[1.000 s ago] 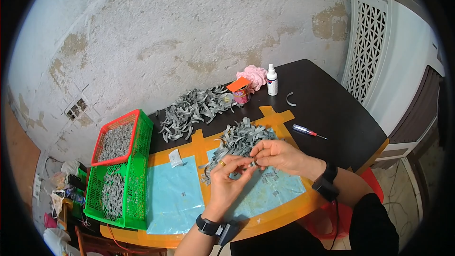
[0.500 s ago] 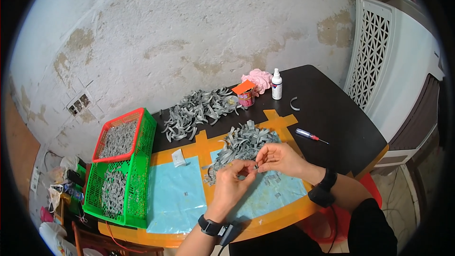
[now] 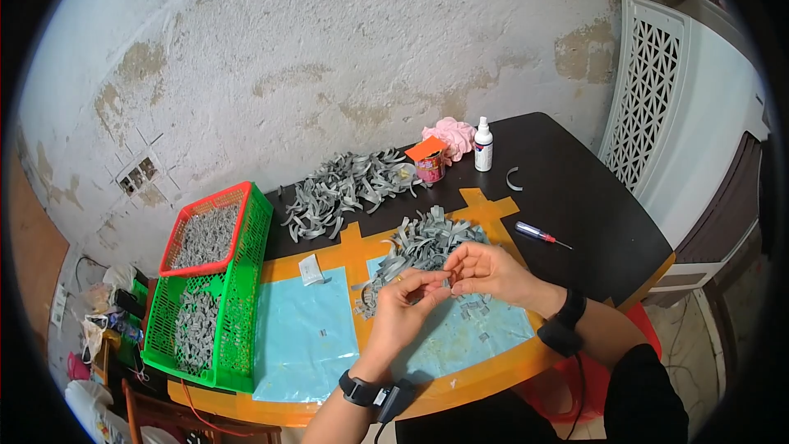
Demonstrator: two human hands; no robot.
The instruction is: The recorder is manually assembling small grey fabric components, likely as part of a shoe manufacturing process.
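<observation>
Head view: I'm pinching a small grey strip (image 3: 445,281) between left hand (image 3: 403,308) and right hand (image 3: 491,270), keeping both grips tight over the worktop (image 3: 575,205).

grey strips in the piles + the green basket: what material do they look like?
Grey strips: probably flexible plastic or coated ribbon, matte; they curl and tangle loosely. Can't tell which.
Green basket: moulded plastic, slightly glossy; open lattice walls, saturated even colour.

My left hand (image 3: 408,306) and right hand (image 3: 486,270) meet fingertip to fingertip in front of me, fingers curled in a pinch. Both forearms rise from the lower edge, each wrist wearing a dark band.
</observation>
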